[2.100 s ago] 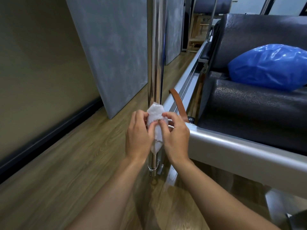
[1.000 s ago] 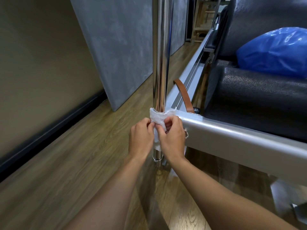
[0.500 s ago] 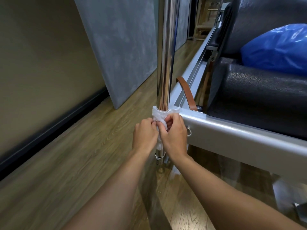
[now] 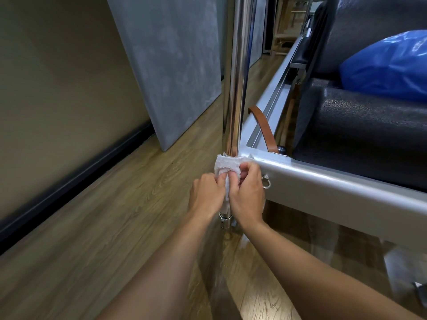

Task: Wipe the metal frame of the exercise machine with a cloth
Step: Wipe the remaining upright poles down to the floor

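- Fingers [image 4: 246, 169] of both hands are curled and clamped on the white terry cloth [image 4: 225, 166]. The left hand [image 4: 206, 195] and right hand [image 4: 249, 193] pinch its ends together on the near side of the upright chrome post [image 4: 235, 88].
- Two seconds ago the cloth was a loose wad held up against the post. It is now drawn into a band round the post, its top edge level with the corner where the grey metal frame rail [image 4: 323, 181] joins the post.
- Over the last half second the hands have hardly shifted along the post, so the wrap looks set and the rubbing is probably happening at this joint.
- Only a short stretch of post shows below the hands, ending at its collar just above the wooden floor [image 4: 115, 204]. The long length above the cloth likely remains to be wiped.
- Right of the post, the rail, with its small metal ring [image 4: 266, 183] beside the right hand, appears untouched by the cloth.
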The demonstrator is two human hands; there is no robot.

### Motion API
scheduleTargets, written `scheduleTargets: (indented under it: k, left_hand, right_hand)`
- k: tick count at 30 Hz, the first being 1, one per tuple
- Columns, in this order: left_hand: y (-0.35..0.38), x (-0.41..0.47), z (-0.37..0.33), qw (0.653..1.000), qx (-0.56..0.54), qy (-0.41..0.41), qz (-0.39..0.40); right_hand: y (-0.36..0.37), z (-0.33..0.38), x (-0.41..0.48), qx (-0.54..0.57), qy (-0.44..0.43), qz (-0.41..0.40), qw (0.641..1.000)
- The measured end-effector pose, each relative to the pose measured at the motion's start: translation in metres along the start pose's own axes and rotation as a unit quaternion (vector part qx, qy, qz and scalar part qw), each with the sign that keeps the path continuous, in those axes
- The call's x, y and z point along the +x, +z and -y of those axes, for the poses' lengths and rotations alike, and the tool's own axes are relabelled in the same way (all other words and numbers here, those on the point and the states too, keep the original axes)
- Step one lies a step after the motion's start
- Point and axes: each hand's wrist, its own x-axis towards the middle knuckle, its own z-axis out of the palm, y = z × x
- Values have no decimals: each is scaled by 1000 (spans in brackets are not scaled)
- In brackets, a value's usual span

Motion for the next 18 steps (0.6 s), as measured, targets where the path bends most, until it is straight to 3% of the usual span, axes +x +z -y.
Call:
scheduleTargets:
  k: [6, 12, 18]
  left_hand:
    - [-2, 3, 6, 999, -31, -8, 25]
    - [8, -4, 14, 997, 5, -49, 57]
    - [5, -2, 4, 999, -24, -18, -44]
  right_hand:
    - [-1, -1, -6, -2, 18, 29, 999]
    - [9, -14, -19, 30, 138, 60, 988]
    - [11, -11, -16, 64, 110, 33, 991]
